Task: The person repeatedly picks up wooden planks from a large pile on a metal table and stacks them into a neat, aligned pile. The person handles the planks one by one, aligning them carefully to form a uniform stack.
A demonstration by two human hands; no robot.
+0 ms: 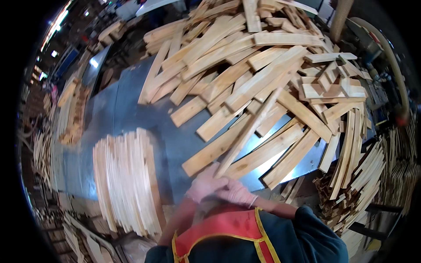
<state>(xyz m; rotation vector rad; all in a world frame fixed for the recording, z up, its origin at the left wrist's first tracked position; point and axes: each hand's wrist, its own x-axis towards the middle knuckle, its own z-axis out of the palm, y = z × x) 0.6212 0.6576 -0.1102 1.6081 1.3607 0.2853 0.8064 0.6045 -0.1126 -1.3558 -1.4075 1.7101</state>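
Both my hands wear pale pinkish gloves and meet close in front of my body at the table's near edge. My left hand (pixel 203 183) is closed round the near end of a narrow wooden board (pixel 250 131), seen edge-on and slanting away to the upper right. Against it, from the right, lies my right hand (pixel 237 193); its fingers overlap the left hand and are blurred, so their grip is unclear. Just beyond them, loose curved wooden boards (pixel 219 147) lie spread at the near side of a large heap (pixel 263 65).
A neat stack of boards set on edge (pixel 125 179) stands on the metal table (pixel 101 114) to my left. Farther left is another stack (pixel 72 114). Piled wood pieces (pixel 359 184) sit at the right, below a ribbed hose (pixel 401 79).
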